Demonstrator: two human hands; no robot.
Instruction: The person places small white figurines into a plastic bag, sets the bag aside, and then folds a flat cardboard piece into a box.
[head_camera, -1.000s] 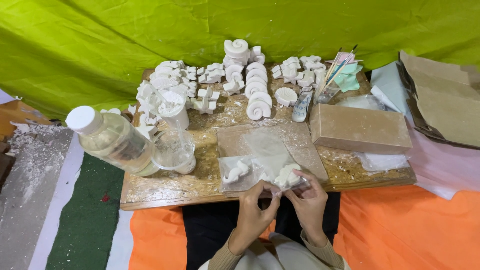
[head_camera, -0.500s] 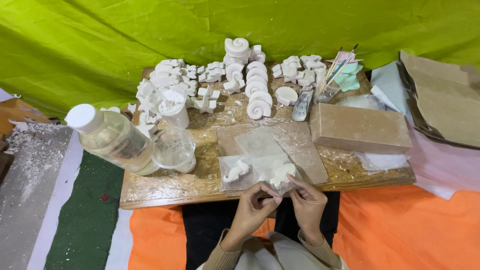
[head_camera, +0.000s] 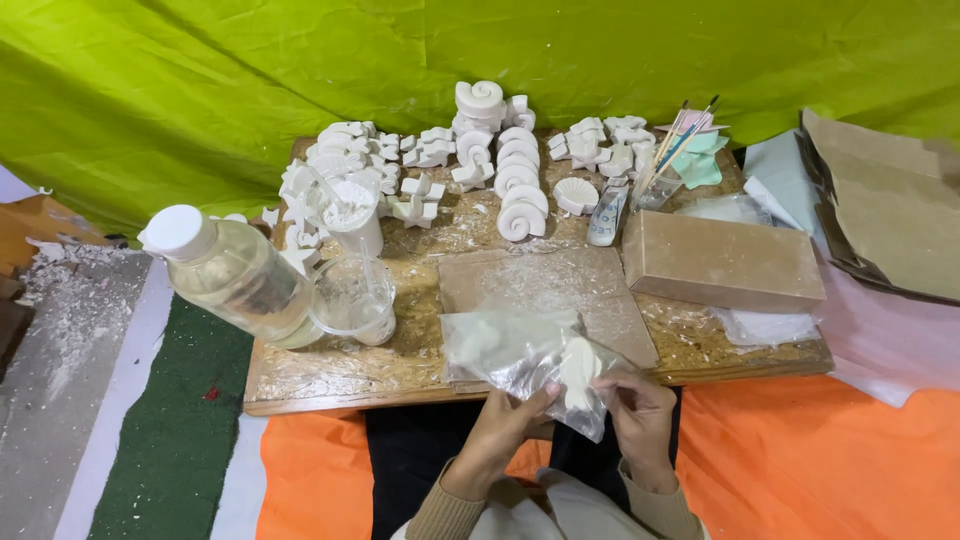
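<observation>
- Head view, backdrop: green tarp (head_camera: 200, 90) draped behind and around; low wooden board (head_camera: 330, 375) serving as worktop, dusted with white powder; orange cloth (head_camera: 800, 470) below its front edge.
- Back of board: rows of white plaster casts (head_camera: 500, 160), spirals, shells and small blocky shapes, packed close together.
- Left side: clear plastic bottle (head_camera: 235, 275) with white cap lying tilted, touching a clear measuring cup (head_camera: 350, 300).
- Right side: tan rectangular block (head_camera: 720, 270); brushes in a small clear cup (head_camera: 665, 165) behind it; brown cardboard (head_camera: 890, 210) well off to the right.
- Front edge: both hands meeting over a white cast piece (head_camera: 578, 370) sitting on crinkled clear plastic film (head_camera: 510, 350), just over the board's near rim.
- Left hand (head_camera: 505, 425): fingertips closed against the film and the piece's left side.
- Right hand (head_camera: 640, 410): fingers pinched on the film's right edge, beside the piece.
- Handling, judged: cast likely light, stiff, chalky and brittle, thin edges prone to chipping; film limp and slippery. Best held across the thicker body, supported from below, not by protruding tips.
</observation>
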